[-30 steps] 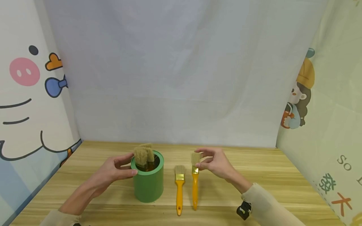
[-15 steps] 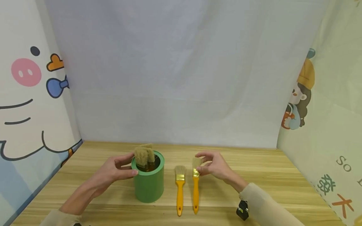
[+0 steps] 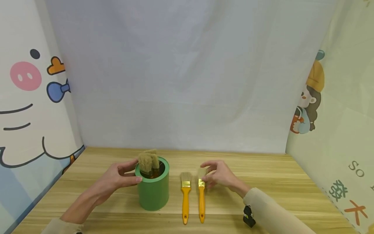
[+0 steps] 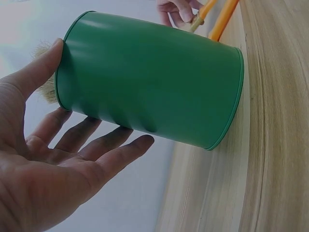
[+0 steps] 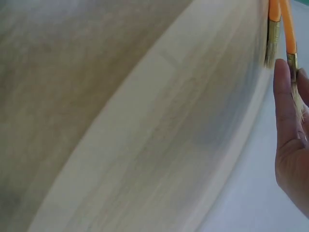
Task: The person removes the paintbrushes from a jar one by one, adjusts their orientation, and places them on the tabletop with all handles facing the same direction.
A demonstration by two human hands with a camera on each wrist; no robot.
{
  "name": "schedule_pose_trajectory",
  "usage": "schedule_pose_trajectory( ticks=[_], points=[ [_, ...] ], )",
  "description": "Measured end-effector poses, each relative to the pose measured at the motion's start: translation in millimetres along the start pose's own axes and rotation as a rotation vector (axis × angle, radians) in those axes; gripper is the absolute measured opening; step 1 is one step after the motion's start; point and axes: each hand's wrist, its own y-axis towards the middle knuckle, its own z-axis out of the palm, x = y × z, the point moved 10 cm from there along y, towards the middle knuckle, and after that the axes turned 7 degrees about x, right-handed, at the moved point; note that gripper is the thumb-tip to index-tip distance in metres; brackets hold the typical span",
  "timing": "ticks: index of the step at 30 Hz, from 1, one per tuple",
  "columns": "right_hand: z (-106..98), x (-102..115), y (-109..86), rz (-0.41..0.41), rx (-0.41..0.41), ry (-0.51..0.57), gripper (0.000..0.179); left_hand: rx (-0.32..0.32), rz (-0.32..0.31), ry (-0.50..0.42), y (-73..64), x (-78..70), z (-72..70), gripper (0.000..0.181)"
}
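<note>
Worktop [image 3: 263, 169] carries the can [image 3: 154, 196] upright; my left hand [image 3: 117, 175], fingers spread wide, holds it near the rim. My right hand [image 3: 220, 175] pinches the right brush [image 3: 202, 203] by its bristle end, lower in view than a second ago, beside the left brush [image 3: 185, 201].

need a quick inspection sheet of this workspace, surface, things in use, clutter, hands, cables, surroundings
Surface: wooden table, light and streaky
Job's things: green can, upright, bristle heads sticking out of its top; inner brush lying right of the can; outer brush alongside it, whether fully resting on the table is hard to tell
Clutter: nothing seen
Left hand: grips the can near its rim
Right hand: pinches the outer brush near its bristles
Cables: nothing seen
Surroundings: plain pale cloth behind; cartoon-printed left sheet and right sheet
</note>
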Motion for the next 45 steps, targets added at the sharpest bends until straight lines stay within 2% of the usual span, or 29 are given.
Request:
schedule_pose_trajectory(
  ticks=[9, 16, 24, 35, 45],
  points=[
    [1.3, 0.4, 5.5, -0.023, 0.021, -0.236, 0.045, -0.001, 0.005, -0.001, -0.7, 0.5, -0.3, 0.086],
    [1.5, -6.3, 10.1, -0.007, 0.021, -0.272, 0.043, -0.009, 0.006, 0.005, -0.2, -0.7, -0.5, 0.086],
    [0.1, -7.4, 12.0, -0.037, 0.015, -0.380, 0.040, -0.013, 0.015, 0.002, 0.4, -1.8, -0.4, 0.087],
    [-0.2, -8.2, 14.0, -0.051, 0.013, -0.460, 0.039, -0.005, 0.007, 0.001, 0.3, -1.5, 0.2, 0.088],
    [0.9, -8.5, 14.9, -0.045, 0.013, -0.484, 0.038, -0.003, -0.002, 0.009, 0.4, 0.3, 0.1, 0.088]
  ],
)
